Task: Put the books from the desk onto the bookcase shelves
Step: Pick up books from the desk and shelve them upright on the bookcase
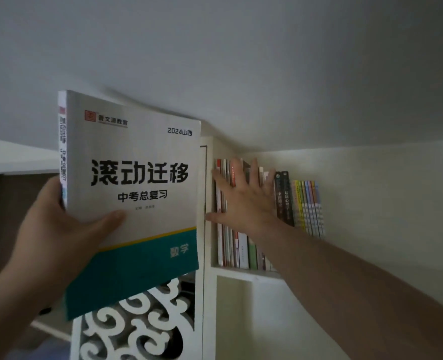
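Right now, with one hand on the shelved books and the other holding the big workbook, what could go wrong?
1. The left hand grips the workbook only near one lower corner, so it might sag or slip.
2. The right hand presses flat on the upright shelved books; letting go may let them lean into any opening.

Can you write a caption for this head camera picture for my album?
Left hand holds a white-and-teal math workbook while the right hand presses open-fingered on shelved books.

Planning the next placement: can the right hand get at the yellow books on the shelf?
Probably yes: the right hand lies flat on books just left of the yellow books, with nothing between.
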